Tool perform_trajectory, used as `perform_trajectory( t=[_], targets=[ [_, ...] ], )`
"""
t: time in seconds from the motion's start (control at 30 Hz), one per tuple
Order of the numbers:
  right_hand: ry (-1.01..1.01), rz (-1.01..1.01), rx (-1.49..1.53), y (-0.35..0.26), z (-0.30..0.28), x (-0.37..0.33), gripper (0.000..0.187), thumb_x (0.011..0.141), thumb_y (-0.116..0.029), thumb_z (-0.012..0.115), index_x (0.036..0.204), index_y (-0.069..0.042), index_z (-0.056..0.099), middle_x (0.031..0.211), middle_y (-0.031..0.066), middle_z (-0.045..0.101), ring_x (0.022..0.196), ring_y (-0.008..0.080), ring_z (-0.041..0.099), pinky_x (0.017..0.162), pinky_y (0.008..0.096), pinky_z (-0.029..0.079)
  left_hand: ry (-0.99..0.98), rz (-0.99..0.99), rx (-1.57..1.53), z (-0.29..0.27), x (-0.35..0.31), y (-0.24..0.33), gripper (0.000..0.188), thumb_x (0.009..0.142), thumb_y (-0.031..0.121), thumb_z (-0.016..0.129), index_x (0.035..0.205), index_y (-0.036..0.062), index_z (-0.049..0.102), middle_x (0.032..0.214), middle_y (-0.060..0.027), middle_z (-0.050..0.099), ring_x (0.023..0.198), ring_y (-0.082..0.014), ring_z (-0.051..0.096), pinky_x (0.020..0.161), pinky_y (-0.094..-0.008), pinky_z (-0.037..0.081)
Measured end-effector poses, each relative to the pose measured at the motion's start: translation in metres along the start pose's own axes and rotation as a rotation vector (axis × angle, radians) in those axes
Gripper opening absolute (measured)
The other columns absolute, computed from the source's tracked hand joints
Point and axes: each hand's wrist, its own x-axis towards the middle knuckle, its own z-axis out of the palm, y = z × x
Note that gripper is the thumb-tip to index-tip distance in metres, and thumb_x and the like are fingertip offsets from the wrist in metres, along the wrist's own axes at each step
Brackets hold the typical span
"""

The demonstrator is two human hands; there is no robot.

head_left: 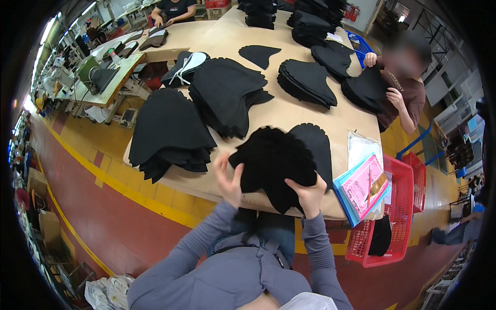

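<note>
A thick stack of black cut pieces is between my hands at the table's near edge, its top blurred and fanned. My right hand grips the stack's lower right corner, thumb on top and fingers behind. My left hand is at the left edge with fingers apart and stretched upward, its thumb close to or touching the pieces. Just behind the stack lies another black scallop-edged piece, partly covered. To the left are two large piles of similar pieces, one pile near the edge and another pile beyond it.
Pink and blue folders lie at the table's right corner, above a red plastic basket. A co-worker handles a black pile at the right. Another person works at the far left. More black stacks cover the table's middle.
</note>
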Motion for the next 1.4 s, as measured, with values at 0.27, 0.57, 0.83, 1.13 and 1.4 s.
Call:
perform_trajectory(
  t=[0.27,0.57,0.83,1.13,1.4],
  targets=[
    [0.382,-0.245,0.074,-0.023,-0.033,-0.006,0.046,0.053,0.007,0.076,0.097,0.004,0.065,0.103,0.0105,0.062,0.096,0.0258,0.06,0.093,0.0346,0.044,-0.426,-0.646,-0.303,0.012,-0.053,-0.023,0.055,0.088,0.019,0.068,0.134,0.0034,0.044,0.129,-0.0097,0.049,0.12,-0.0192,0.047,0.104,-0.0332,0.036],
    [-0.153,-0.122,0.458,-0.009,-0.046,-0.002,0.131,0.045,-0.035,0.096,0.15,-0.009,0.024,0.152,0.0164,0.027,0.137,0.0318,0.032,0.115,0.0428,0.026,-0.269,-0.56,-0.951,0.041,-0.005,0.051,0.067,0.084,0.007,0.07,0.142,0.0057,0.036,0.134,-0.0067,0.051,0.124,-0.0202,0.048,0.108,-0.0347,0.036],
    [0.23,0.216,0.949,0.048,-0.013,-0.008,0.083,0.092,-0.072,0.031,0.147,-0.01,0.035,0.144,0.0119,0.043,0.13,0.0229,0.043,0.11,0.0384,0.033,-0.33,-0.326,-0.355,0.024,-0.001,0.048,0.039,0.074,-0.002,0.08,0.109,0.0011,0.064,0.103,-0.0071,0.068,0.099,-0.0173,0.063,0.09,-0.0313,0.049],
    [0.055,0.724,0.761,0.111,-0.021,-0.068,0.062,0.101,-0.054,0.033,0.138,-0.007,0.05,0.134,0.0086,0.055,0.125,0.0206,0.049,0.107,0.0364,0.035,-0.676,-0.296,-0.201,-0.015,0.019,0.039,0.077,0.065,0.002,0.086,0.13,0.0027,0.045,0.126,-0.0149,0.056,0.121,-0.0234,0.053,0.104,-0.036,0.041],
    [-0.072,-0.058,0.018,0.058,0.009,-0.046,0.078,0.099,-0.06,0.027,0.155,-0.009,0.006,0.161,0.013,0.011,0.149,0.0301,0.008,0.119,0.0416,0.004,-0.629,0.014,-0.244,0.009,0.024,0.053,0.105,0.059,-0.007,0.085,0.145,0.0077,0.028,0.137,-0.0147,0.047,0.126,-0.0242,0.048,0.107,-0.0365,0.039]
  ],
)
